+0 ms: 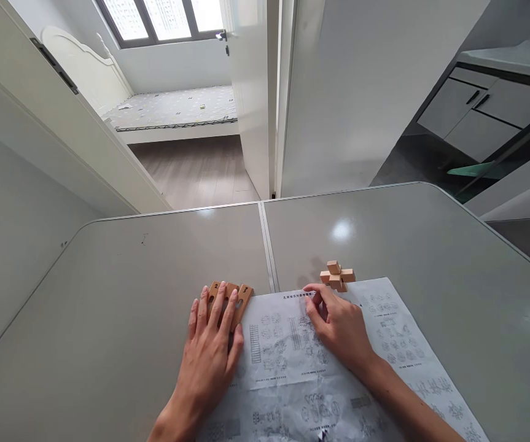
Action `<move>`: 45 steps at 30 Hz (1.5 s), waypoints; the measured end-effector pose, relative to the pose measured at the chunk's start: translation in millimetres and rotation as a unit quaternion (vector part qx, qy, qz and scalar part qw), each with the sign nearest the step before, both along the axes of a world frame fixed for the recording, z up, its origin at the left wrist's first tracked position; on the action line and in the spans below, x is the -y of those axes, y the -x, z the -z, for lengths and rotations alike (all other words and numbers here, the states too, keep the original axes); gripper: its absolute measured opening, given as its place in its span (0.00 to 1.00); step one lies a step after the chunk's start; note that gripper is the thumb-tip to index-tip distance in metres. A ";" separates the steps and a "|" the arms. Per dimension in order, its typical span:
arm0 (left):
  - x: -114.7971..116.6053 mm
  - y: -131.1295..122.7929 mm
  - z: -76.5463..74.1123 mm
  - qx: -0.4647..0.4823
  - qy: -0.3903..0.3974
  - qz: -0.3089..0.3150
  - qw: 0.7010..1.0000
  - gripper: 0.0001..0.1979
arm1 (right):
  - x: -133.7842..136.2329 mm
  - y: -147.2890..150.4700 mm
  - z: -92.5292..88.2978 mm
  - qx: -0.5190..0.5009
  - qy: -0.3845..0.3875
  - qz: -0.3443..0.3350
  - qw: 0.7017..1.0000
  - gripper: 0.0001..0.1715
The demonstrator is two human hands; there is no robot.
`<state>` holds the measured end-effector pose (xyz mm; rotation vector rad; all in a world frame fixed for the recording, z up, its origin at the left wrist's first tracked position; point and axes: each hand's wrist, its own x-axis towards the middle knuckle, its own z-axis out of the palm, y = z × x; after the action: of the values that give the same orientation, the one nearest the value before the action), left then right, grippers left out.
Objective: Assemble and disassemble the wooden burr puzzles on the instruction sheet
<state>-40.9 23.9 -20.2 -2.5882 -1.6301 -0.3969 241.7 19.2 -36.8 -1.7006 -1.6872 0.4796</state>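
Observation:
My left hand [210,350] lies flat with its fingers spread over several flat wooden pieces [245,294], which have holes and printed numbers. A 2 shows on one of them; my fingers hide much of the rest. My right hand [341,325] rests on a creased instruction sheet [287,393] printed with line diagrams, its fingers loosely bent and the index reaching toward the heading at the top edge. Nothing shows between that thumb and index. Just beyond my right hand stands a wooden interlocking-block puzzle [336,276], cross-shaped, at the sheet's far edge.
The grey table [154,264] has a metal seam [267,239] running away from me and a metal-trimmed far edge. Past it are an open white door [250,92], a bed [177,107] beneath a window, and white cabinets [481,110] at the right.

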 end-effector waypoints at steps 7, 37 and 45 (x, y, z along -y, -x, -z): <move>1.5 -49.1 -20.6 0.076 0.044 0.117 0.989 0.37 | -0.3 -2.1 -9.0 -0.100 0.025 -0.016 0.995 0.13; -18.1 -110.8 -17.1 0.434 0.328 0.142 0.827 0.12 | -5.5 -9.2 -19.9 -0.404 0.107 0.076 0.905 0.30; -18.2 -111.6 -12.9 0.427 0.331 0.144 0.829 0.12 | -8.2 -9.3 -20.1 -0.386 0.097 0.068 0.915 0.23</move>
<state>70.7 42.1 -7.3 -3.5041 -1.7950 -1.4208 251.0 27.4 -16.7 -1.4542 -0.9615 1.1086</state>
